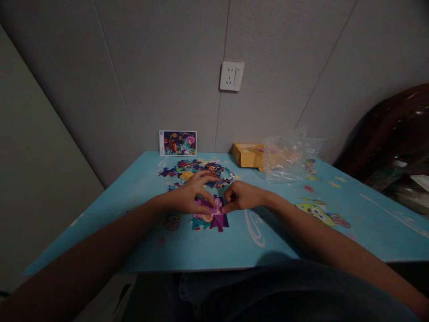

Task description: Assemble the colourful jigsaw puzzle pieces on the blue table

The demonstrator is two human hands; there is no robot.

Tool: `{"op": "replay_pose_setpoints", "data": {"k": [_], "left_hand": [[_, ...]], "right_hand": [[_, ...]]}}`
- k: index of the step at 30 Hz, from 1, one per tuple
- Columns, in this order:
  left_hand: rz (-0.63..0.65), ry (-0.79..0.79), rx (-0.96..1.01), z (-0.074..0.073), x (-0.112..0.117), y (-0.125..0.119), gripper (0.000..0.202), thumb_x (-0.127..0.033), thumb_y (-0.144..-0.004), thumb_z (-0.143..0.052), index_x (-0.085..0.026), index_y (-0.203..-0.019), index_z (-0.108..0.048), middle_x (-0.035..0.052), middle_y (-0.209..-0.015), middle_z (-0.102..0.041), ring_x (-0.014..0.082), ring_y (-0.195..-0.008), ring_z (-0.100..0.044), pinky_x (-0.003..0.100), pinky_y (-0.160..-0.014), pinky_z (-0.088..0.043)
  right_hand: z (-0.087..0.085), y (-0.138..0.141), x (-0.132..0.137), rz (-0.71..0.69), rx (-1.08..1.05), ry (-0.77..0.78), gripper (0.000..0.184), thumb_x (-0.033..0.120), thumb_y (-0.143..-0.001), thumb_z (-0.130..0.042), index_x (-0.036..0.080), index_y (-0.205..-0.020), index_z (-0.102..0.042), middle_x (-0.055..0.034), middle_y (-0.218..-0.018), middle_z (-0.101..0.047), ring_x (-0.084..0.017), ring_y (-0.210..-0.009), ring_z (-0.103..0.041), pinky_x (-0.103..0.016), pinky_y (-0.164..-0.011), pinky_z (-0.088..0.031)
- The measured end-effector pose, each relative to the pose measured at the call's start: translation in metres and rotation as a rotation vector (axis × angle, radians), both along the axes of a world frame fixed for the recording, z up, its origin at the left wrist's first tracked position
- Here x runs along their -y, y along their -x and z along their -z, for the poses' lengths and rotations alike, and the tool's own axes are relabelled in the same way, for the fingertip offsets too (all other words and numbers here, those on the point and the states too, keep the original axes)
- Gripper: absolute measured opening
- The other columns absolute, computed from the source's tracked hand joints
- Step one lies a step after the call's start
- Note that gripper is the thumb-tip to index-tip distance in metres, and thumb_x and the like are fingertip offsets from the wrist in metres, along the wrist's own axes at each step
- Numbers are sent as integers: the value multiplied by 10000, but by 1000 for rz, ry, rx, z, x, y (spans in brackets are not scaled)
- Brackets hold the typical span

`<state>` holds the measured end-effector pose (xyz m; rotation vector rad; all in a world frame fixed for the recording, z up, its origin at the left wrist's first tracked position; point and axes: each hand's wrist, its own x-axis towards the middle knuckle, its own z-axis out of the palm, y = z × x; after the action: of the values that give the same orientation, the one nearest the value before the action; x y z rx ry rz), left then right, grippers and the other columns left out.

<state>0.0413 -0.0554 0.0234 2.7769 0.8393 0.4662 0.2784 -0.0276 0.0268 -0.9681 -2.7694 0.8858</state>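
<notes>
A small joined block of jigsaw puzzle pieces (219, 221), purple, pink and teal, lies flat on the blue table in front of me. My left hand (187, 197) reaches over its left side with fingers spread, thumb and fingertips touching the pieces and covering part of them. At the block's upper right edge, my right hand (244, 196) is curled, with thumb and forefinger on a purple jigsaw piece (218, 201). Just beyond both hands is a heap of loose jigsaw pieces (187, 174), partly hidden by my left fingers.
A picture card (180, 143) of the puzzle leans against the wall at the back. To its right stand a yellow box (248, 155) and a crumpled clear plastic bag (284, 158). The blue table (140, 252) has printed cartoon figures. A dark carved chair (378, 129) is at the right.
</notes>
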Motion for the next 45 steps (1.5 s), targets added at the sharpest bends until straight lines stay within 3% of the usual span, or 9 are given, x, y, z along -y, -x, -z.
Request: {"op": "replay_pose_setpoints", "data": {"k": [9,32,40,45], "left_hand": [[39,15,7,-2,1,-2,158,-433,-730,-764,-281,-765,-785,35,-1454,-439,320,-1400,-226,540,-1158,-166],[70,-9,39,4,-2,-2,118,-370,-734,-769,-253,-738,-778,61,-1424,-468,335,-1387,-249,539,-1137,-214],[80,11,33,2,-2,-3,94,-361,-746,-764,-268,-754,-779,57,-1375,-519,296,-1370,-307,520,-1161,-167],[35,45,21,3,-1,-4,85,-344,-763,-748,-267,-741,-774,47,-1380,-513,291,-1388,-265,524,-1163,-163]], "right_hand": [[2,0,-1,-11,-17,-6,386,460,-723,-697,153,-554,-536,72,-477,-412,-68,-476,-321,-232,-491,-235],[1,0,-1,-12,3,21,370,432,-712,-717,154,-552,-533,75,-473,-412,-69,-479,-334,-236,-502,-240],[-1,0,1,-17,-9,19,357,420,-712,-719,153,-556,-541,81,-461,-398,-67,-470,-329,-234,-497,-240],[0,0,0,-17,0,17,360,430,-719,-712,153,-559,-546,77,-475,-408,-68,-476,-337,-230,-495,-250]]}}
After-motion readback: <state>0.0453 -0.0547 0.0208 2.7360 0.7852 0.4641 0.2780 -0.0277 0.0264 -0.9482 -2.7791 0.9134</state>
